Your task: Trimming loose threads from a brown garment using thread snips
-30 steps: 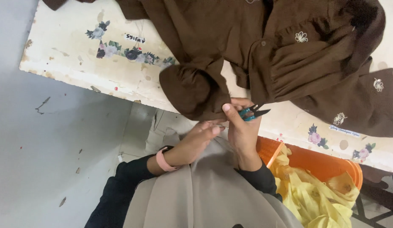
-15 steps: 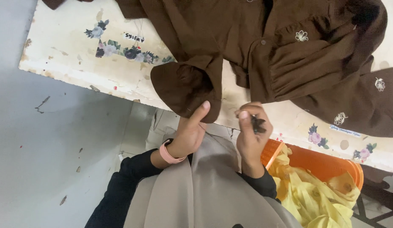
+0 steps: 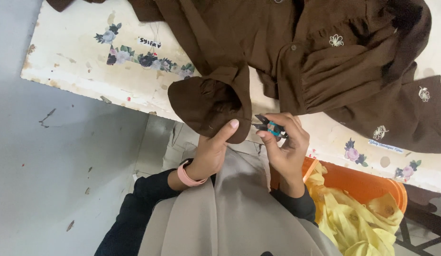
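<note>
The person wears black long sleeves (image 3: 135, 208) and a beige headscarf (image 3: 230, 213) draping down the front. A pink wristband (image 3: 186, 175) circles the left wrist.

We see soft, even daylight with faint shadows; the dark brown cloth garment (image 3: 325, 61) above our hands loses fold detail, and focus stays sharp without glare.

Orange basket (image 3: 358, 178) w/ yellow cloth (image 3: 353, 223); floral stickers (image 3: 144, 59); pink wristband (image 3: 186, 175).
</note>
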